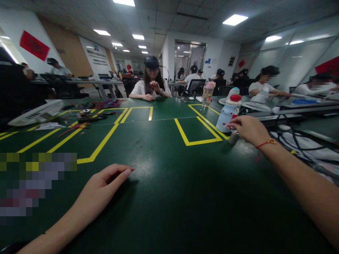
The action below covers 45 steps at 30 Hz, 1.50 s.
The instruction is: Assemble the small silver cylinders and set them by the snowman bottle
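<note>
My right hand (247,128) is at the right side of the green table, its fingers pinched at the top of a small silver metal cylinder (234,138). A bit of red shows at the fingertips. Right behind it stands a light blue bottle (225,116) with a red and white top, partly covered by my fingers. My left hand (108,180) is low over the table at the left, thumb and fingers bent together at the tips, with nothing visible in them.
Yellow tape (203,142) marks out rectangles on the table (169,197). Tangled wires (103,103), small parts and a white fan (37,112) lie far left. A pink-lidded bottle (208,94) and cables (299,144) are right. A person (150,83) sits opposite.
</note>
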Each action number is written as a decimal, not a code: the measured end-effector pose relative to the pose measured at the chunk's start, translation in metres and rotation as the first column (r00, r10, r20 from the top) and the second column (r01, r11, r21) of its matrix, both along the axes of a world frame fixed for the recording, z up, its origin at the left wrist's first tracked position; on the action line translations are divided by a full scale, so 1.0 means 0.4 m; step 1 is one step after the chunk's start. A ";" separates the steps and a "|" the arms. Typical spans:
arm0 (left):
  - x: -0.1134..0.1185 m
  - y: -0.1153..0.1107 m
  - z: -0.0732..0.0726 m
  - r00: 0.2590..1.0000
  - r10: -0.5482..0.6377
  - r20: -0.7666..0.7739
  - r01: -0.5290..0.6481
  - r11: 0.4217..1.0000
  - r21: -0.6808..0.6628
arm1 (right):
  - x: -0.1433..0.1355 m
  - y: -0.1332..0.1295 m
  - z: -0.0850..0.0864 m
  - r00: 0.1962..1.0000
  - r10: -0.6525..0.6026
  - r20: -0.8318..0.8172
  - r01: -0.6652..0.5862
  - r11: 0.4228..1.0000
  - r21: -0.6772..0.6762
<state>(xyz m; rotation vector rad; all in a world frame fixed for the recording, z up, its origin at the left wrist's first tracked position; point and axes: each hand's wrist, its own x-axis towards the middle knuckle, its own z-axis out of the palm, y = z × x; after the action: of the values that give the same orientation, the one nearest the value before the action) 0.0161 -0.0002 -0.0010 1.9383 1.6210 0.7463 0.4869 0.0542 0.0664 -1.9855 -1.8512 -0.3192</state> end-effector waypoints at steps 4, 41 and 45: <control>0.002 -0.001 0.002 1.000 0.004 0.002 -0.004 1.000 -0.030 | 0.101 -0.009 0.002 0.999 -0.028 -0.020 0.026 0.994 -0.102; 0.022 -0.025 0.040 1.000 -0.013 -0.028 0.009 0.991 -0.136 | 0.155 -0.001 -0.095 0.921 0.081 -0.380 -0.098 0.995 -0.025; 0.024 -0.025 0.039 1.000 -0.017 -0.027 0.014 0.995 -0.096 | 0.101 -0.001 -0.109 0.825 0.142 -0.547 -0.122 0.990 0.072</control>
<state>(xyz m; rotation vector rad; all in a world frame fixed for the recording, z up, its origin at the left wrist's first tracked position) 0.0256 -0.0100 0.0144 1.8989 1.6255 0.6271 0.5272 0.0539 0.0226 -1.6739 -1.5709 0.2472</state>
